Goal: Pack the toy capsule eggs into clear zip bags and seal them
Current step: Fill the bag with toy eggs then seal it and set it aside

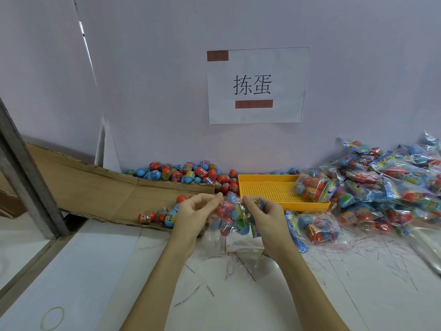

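Observation:
A clear zip bag (230, 217) holding several red and blue capsule eggs hangs just above the white table, in the middle of the head view. My left hand (194, 215) pinches its top edge at the left, my right hand (265, 215) pinches it at the right. Loose eggs (188, 174) are heaped against the back wall. A few more eggs (157, 216) lie on the cardboard sheet to the left of my hands. A filled bag (315, 228) lies right of my right hand.
A yellow perforated tray (267, 189) stands behind my hands with a filled bag (312, 187) on its right end. A big pile of filled bags (391, 177) covers the right side. A flat cardboard sheet (95, 187) slopes at the left. A rubber band (52, 318) lies near left.

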{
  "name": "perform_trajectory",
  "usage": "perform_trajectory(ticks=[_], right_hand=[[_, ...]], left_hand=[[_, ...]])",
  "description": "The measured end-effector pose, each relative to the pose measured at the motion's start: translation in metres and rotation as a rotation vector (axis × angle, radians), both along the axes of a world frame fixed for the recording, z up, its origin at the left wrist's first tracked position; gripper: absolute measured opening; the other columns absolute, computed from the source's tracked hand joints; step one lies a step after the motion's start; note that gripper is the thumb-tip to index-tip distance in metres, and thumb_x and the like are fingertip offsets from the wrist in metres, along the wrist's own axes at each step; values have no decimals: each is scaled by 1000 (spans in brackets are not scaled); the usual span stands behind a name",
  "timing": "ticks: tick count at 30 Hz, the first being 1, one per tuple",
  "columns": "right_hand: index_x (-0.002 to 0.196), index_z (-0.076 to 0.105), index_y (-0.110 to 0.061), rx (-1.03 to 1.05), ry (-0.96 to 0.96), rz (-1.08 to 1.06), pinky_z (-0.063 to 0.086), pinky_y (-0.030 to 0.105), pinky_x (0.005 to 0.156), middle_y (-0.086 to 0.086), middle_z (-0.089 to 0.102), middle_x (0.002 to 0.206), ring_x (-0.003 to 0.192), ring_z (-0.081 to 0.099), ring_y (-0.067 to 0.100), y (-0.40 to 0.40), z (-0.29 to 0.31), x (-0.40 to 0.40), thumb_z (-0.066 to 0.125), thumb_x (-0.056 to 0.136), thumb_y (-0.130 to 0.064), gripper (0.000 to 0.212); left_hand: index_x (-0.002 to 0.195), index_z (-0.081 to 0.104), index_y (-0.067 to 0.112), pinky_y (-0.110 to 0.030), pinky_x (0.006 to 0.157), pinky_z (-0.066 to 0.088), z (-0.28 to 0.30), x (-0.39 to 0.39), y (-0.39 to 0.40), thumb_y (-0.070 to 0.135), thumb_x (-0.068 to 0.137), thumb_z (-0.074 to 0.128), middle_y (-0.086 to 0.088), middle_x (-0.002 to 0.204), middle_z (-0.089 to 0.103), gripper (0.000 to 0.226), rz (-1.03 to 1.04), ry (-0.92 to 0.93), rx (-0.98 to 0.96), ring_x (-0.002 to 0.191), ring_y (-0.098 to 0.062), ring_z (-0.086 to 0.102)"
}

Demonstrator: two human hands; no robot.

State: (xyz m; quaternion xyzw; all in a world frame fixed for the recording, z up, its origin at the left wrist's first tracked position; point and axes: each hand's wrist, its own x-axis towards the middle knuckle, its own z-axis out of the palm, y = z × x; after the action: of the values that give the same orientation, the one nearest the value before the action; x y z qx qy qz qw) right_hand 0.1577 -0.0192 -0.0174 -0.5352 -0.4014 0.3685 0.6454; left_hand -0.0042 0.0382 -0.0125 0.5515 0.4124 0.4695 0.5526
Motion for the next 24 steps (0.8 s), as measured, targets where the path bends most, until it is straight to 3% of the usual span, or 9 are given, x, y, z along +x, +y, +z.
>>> perform_trajectory(ticks=[2,7,10,12,15,18,21,24], right_hand=[[88,75,-13,4,-4,7,63,35,72,9,76,84,82,75,23,0,0,-2,69,95,-31,20],[81,75,-18,-3,-62,18,62,30,70,8,75,83,84,73,31,3,-3,-4,68,96,-30,20],[84,76,-13,9,13,-21,63,32,69,12,75,87,82,75,28,3,-3,-3,68,96,-27,20],[92,75,-7,-2,76,-87,63,36,73,16,75,93,86,75,27,3,-3,-1,66,98,-25,21],[99,73,-2,-14,176,-117,62,42,83,20,73,98,93,72,28,3,-1,3,63,100,-19,20],[103,72,1,-35,199,-50,61,44,83,21,70,100,97,67,29,2,2,5,60,102,-13,19],[105,74,-9,-51,60,33,60,35,77,18,73,93,88,70,24,1,3,4,54,104,-35,32],[98,76,-27,-27,-140,72,60,26,65,12,75,83,77,74,21,-2,0,2,60,95,-54,32]], left_hand=[[90,78,15,-19,61,57,-2,-1,2,39,87,78,1,82,77,24,70,22,47,75,-7,73],[91,77,19,-13,61,54,-7,0,4,42,90,75,4,85,77,23,167,98,125,86,-10,73],[101,75,29,-22,71,56,-2,1,2,66,89,56,12,91,78,43,58,45,15,86,-6,74],[113,70,28,-31,72,61,2,2,1,71,85,52,9,100,79,54,-68,-50,-99,89,-11,77],[119,71,13,-34,80,63,0,2,1,50,82,71,-3,105,79,52,-94,-65,-89,95,-23,77],[111,76,11,-30,79,62,-5,-1,4,29,91,75,-2,99,80,27,-7,-41,-19,95,-20,77],[104,78,18,-18,62,57,-6,-5,6,29,92,76,1,90,80,17,38,-19,15,84,-13,77],[101,79,20,-20,61,57,-5,-7,6,32,91,77,-1,90,80,16,7,28,40,87,-16,77]])
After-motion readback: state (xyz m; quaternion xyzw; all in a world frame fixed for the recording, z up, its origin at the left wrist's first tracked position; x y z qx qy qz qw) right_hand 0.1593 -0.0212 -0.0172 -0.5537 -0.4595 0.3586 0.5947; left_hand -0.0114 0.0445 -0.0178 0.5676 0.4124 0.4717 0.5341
